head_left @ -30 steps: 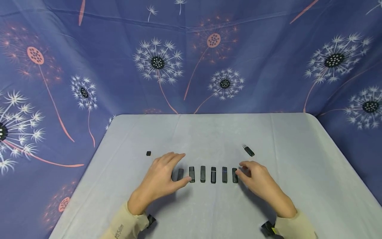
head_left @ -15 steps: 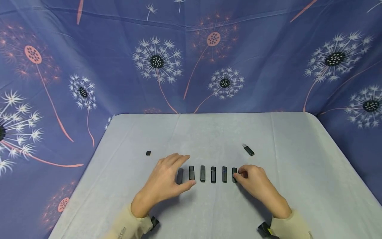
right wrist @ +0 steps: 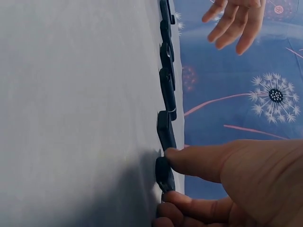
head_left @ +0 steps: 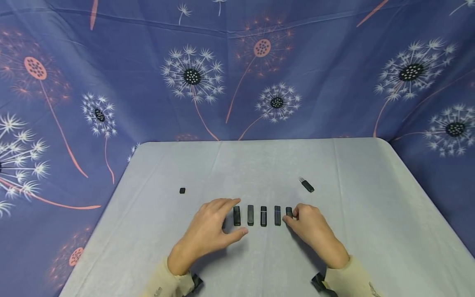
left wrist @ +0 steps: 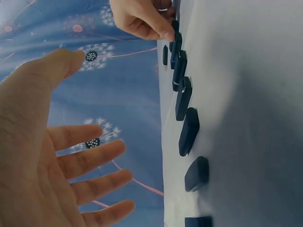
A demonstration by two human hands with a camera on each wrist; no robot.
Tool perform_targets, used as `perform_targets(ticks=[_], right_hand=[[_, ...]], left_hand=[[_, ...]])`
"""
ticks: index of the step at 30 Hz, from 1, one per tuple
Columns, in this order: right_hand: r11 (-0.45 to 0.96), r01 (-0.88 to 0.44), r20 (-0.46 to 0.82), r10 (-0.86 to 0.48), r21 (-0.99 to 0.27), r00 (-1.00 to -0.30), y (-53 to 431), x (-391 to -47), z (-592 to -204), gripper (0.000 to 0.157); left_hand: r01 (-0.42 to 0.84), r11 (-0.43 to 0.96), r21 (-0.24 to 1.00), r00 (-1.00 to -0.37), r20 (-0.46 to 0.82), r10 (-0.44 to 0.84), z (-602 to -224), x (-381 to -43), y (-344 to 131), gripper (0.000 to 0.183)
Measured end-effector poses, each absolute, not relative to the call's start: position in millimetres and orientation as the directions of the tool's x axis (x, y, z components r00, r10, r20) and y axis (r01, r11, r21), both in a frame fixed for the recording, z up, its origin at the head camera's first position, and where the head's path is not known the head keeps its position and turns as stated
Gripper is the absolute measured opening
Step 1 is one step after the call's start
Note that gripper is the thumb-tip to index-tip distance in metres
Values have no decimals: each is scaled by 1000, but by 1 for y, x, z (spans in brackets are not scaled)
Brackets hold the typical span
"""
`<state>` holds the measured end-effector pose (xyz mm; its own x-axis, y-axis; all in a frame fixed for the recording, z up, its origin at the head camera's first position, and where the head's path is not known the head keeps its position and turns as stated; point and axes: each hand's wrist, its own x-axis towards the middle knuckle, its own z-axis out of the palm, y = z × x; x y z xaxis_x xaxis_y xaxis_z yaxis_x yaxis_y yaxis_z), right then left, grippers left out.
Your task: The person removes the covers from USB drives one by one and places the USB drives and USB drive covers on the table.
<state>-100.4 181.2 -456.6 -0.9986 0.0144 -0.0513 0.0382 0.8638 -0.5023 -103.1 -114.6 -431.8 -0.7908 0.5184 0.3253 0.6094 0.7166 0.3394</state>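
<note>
Several dark USB sticks stand side by side in a row on the table. At the row's right end, my right hand pinches the last USB stick between thumb and fingers, as the right wrist view also shows. Left of it lie a stick with a blue line, one with a pale band, a grey-black one and another dark one. My left hand hovers above the row's left end, fingers spread and holding nothing. It hides more sticks from the head view; the left wrist view shows them, including one lower stick.
An uncapped USB stick with its metal plug bare lies behind the row at the right. A small black square piece lies at the back left. The pale table meets a blue dandelion-print cloth behind.
My right hand has moved left onto the row's last stick and now pinches it, shifting it slightly toward its neighbour. My left hand has drifted right and slightly nearer, still spread.
</note>
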Motion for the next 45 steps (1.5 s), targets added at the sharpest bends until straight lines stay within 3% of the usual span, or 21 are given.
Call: perform_targets(ticks=[11,18,24,37,45], right_hand=[[849,39,-20,34,-527,-999,184,-96,-457,13],[808,4,-10,-2,-590,-1000,187,-95,-451,17],[806,-2,2,0,-592,-1000,190,-95,-447,9],[784,-38,72,8,-619,-997,197,-94,-430,8],[739,-137,218,14,-659,-976,196,-90,-418,12]], left_hand=[[620,703,348,-783,319,534,-437,-99,-107,74],[639,684,352,-769,322,552,-440,-100,-96,73],[650,678,344,-760,317,567,-440,-102,-86,72],[667,675,314,-745,280,605,-437,-108,-67,66],[678,646,352,-735,322,596,-430,-113,-53,53]])
